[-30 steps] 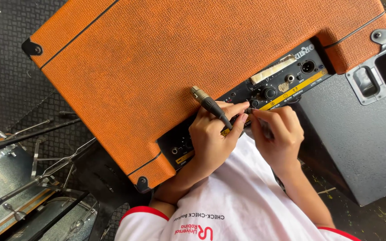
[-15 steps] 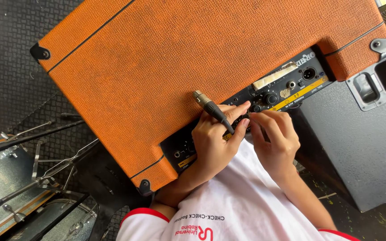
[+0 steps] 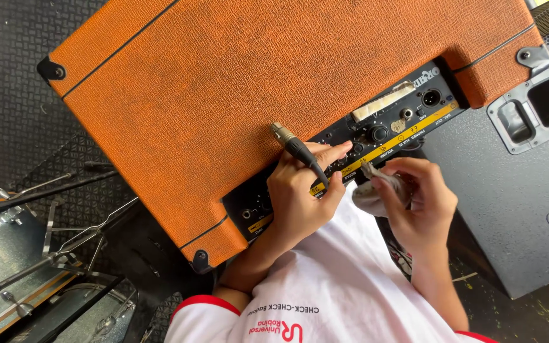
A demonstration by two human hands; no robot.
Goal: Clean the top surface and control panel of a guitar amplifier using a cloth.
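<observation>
A large orange amplifier cabinet (image 3: 249, 82) lies in front of me with its black control panel (image 3: 386, 130) facing me, set with knobs and sockets. My left hand (image 3: 297, 197) rests on the panel and holds a black cable with a metal plug (image 3: 293, 145), the plug pointing up over the orange covering. My right hand (image 3: 417, 200) pinches a small grey cloth (image 3: 376, 190) just below the panel's yellow strip. A strip of pale tape (image 3: 382, 101) sits on the panel above the knobs.
A grey speaker cabinet (image 3: 516, 184) with recessed metal handles stands at the right, against the amplifier. Drums and metal stands (image 3: 27, 254) crowd the lower left on a dark patterned floor mat (image 3: 14, 95).
My right hand has drawn back from the panel toward me, and the grey cloth now shows in its fingers. The left hand keeps the cable in place. The view has shifted slightly.
</observation>
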